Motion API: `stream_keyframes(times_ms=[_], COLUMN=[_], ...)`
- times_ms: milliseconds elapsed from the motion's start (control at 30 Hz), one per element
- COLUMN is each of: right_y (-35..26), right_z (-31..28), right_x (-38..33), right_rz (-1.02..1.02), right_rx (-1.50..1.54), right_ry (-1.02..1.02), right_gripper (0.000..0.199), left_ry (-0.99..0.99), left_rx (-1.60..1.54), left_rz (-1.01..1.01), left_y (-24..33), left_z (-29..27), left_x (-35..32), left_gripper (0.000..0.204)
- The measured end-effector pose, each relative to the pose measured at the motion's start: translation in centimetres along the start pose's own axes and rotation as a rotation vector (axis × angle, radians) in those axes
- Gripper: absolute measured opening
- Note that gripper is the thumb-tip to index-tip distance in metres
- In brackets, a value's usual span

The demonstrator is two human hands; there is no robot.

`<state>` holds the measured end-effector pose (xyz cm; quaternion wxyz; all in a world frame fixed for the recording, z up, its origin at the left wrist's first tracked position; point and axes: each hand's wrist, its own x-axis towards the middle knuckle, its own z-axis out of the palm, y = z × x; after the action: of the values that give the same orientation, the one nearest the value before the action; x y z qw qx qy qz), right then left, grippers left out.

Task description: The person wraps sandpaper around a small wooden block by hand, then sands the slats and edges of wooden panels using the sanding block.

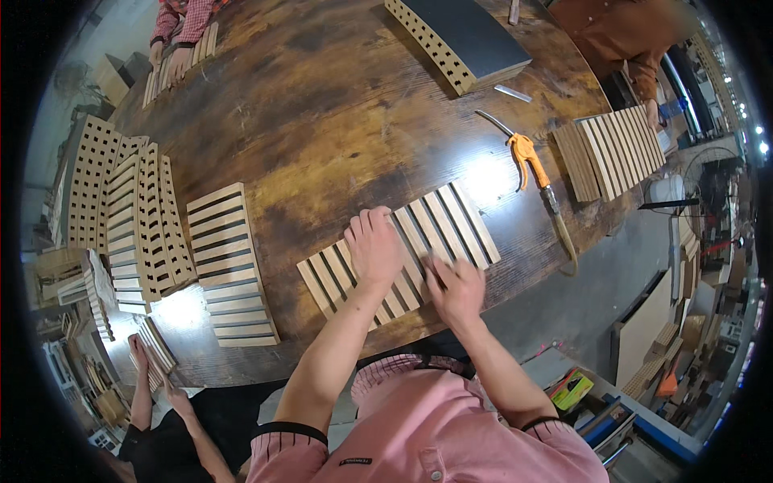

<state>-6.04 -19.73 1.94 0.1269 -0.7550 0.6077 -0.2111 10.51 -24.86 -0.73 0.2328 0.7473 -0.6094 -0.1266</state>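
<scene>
The person in pink leans over a slatted wooden panel (411, 251) lying aslant near the close edge of a brown table (318, 161). The right hand (456, 291) is on its slats, fingers bent and thumb near the forefinger; whether they pinch anything cannot be told. The left hand (375, 244) rests across the panel toward its far edge, fingers close together; whether they grip that edge is hidden.

To the left lies a second slatted panel (232, 270), well apart from both hands. At the lower left, a co-worker's hands (142, 354) touch a narrower slatted piece (159, 342). Beyond stand perforated wooden pieces (90, 181).

To the right lies an orange air gun (525, 151), near a slatted stack (622, 153) touched by another co-worker's hand (652, 115). Farther off rest a thin metal strip (513, 93) and a dark-topped block (471, 36); at the far left, checked sleeves (193, 22) reach over more slats (189, 63).
</scene>
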Motion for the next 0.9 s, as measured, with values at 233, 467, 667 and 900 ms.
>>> stream_keyframes(times_ms=[233,467,667,900], right_y=[-2.4,1.6,1.1,-1.2], right_z=[4.8,-4.0,-5.8,-2.8], right_x=[11.2,-6.7,-6.9,-1.7], right_rz=[-0.087,0.027,0.252,0.152], right_rx=[0.037,-0.026,0.249,0.150], right_ry=[0.106,-0.045,-0.089,-0.175], right_gripper=[0.028,0.035,0.029,0.033], left_ry=[-0.010,-0.028,-0.108,-0.008], left_rx=[-0.045,-0.035,-0.035,0.032], left_rz=[-0.024,-0.061,-0.010,-0.030], left_y=[0.3,0.0,-1.7,-2.9], left_z=[0.1,-0.4,-2.0,-1.7], left_x=[0.5,-0.2,0.3,-1.1], left_gripper=[0.025,0.026,0.025,0.020])
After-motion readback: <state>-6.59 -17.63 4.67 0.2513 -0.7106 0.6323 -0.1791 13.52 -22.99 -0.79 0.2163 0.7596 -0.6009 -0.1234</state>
